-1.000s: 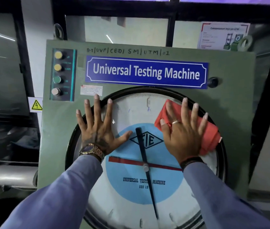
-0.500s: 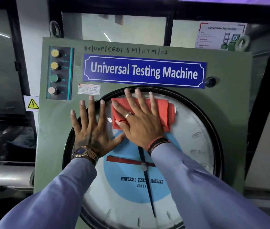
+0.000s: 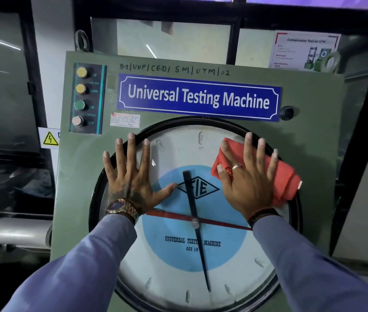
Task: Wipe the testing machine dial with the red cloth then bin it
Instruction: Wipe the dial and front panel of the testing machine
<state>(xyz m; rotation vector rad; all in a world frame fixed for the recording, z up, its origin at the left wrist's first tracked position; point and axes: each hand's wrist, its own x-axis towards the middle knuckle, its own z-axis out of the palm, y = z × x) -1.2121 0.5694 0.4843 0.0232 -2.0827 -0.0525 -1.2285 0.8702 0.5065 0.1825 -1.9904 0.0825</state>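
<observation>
from the head camera, both arms reach forward in blue sleeves [image 3: 84, 266] to the round dial [image 3: 178, 149] on the green machine front [image 3: 318, 158]. the left hand [image 3: 131, 176] lies flat on the dial's upper left edge, fingers straight and spread, holding nothing. the right hand [image 3: 248, 181] is flat too, fingers straight, pressing the folded red cloth [image 3: 284, 179] against the dial's upper right, at the black rim [image 3: 94, 199]. the hands sit apart, either side of the black needle [image 3: 193, 199].

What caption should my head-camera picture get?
Right hand presses red cloth on the dial; left hand rests flat.
</observation>
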